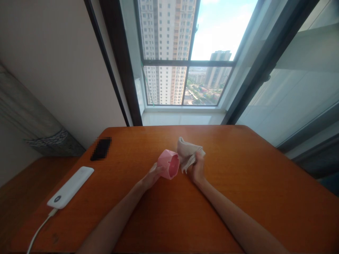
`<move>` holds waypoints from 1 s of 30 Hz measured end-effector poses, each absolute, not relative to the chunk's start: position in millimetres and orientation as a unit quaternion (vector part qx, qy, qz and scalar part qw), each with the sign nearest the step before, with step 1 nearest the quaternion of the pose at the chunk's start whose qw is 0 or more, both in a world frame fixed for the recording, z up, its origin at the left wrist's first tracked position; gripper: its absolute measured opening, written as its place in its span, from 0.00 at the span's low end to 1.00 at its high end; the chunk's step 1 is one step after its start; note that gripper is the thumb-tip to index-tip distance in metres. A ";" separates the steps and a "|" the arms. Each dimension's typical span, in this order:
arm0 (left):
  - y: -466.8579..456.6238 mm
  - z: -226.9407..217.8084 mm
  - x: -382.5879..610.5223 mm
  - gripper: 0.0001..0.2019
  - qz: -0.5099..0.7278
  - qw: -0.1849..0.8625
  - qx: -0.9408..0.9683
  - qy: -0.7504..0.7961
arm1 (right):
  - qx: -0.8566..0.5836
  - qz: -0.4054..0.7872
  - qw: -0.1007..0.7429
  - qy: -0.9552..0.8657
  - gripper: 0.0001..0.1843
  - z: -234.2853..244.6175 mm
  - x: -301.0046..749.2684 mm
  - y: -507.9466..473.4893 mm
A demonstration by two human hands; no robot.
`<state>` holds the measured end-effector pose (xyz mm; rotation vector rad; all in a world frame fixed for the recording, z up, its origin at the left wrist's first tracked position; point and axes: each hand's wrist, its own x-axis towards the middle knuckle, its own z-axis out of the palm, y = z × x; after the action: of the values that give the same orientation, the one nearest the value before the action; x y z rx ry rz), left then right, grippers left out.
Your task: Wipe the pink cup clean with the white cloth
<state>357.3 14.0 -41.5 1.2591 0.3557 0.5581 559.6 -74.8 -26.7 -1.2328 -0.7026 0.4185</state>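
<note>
My left hand [154, 174] is closed around a pink faceted cup-like holder [164, 163], tilted so that its open mouth faces right. Some of its fingers are hidden behind the holder. Just to the right, my right hand [197, 169] grips a folded, off-white cloth [187, 150], which bunches up above the fingers. The cloth's left edge is close to the holder's rim; whether they touch I cannot tell. Both hands are over the middle of the brown wooden table [233, 211].
On the table's left side lie a white power bank [71, 187] with a white cable [39, 227] plugged into its near end, and a dark, pixelated flat object [101, 148]. Beyond the far edge is a window [186, 63]. A grey curtain [34, 116] hangs at left.
</note>
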 end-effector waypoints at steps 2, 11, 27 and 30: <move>13.4 -41.9 358.0 0.35 0.260 0.754 0.581 0.161 | -0.527 0.173 0.684 -0.473 0.31 -25.4 545.7 -82.3; 18.9 -25.4 350.7 0.40 0.253 0.687 0.663 0.158 | -0.510 0.099 0.589 -0.619 0.31 -28.1 542.2 -83.5; -2.8 -34.5 361.9 0.45 0.352 0.433 0.799 0.226 | -0.560 -0.027 0.546 -0.622 0.33 -42.3 545.3 -84.6; -3.7 -36.6 364.6 0.42 0.348 0.440 0.794 0.235 | -0.554 -0.036 0.544 -0.629 0.32 -41.1 544.6 -84.3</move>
<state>364.6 -3.7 -36.6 1.9717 0.5843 0.8655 544.6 -84.3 -41.1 -1.3146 -1.4932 -0.0843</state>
